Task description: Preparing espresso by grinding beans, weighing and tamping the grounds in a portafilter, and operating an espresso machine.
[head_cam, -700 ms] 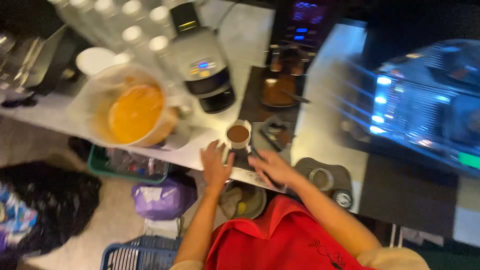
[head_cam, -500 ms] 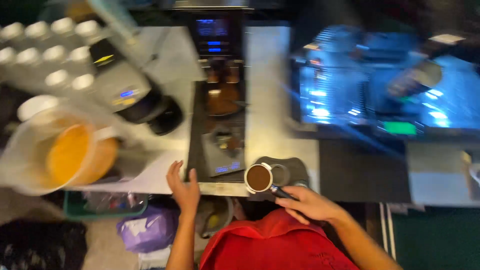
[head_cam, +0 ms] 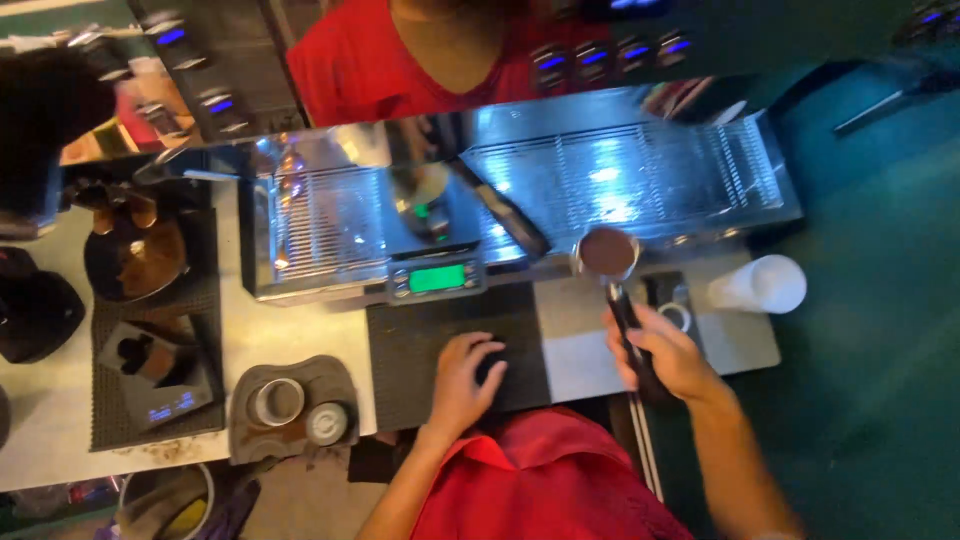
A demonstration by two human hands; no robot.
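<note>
Dim counter space ran along the front of a steel espresso machine (head_cam: 520, 190), whose drip grate caught blue and white glare. The right hand (head_cam: 665, 355) was clenched around the black handle of a portafilter (head_cam: 610, 265). Its long axis ran from the hand near the counter's edge up and slightly left toward the machine, with the round basket at the far end, open side up and filled with brown ground coffee, just in front of the grate. The left hand (head_cam: 465, 380) rested flat on a black rubber mat (head_cam: 420, 340), fingers spread and grasping nothing. A small scale with a green display (head_cam: 437, 278) sat between the mat and the machine. A white paper cup (head_cam: 760, 285) lay on its side to the right of the portafilter. Further left stood a tamping station (head_cam: 290, 400).
</note>
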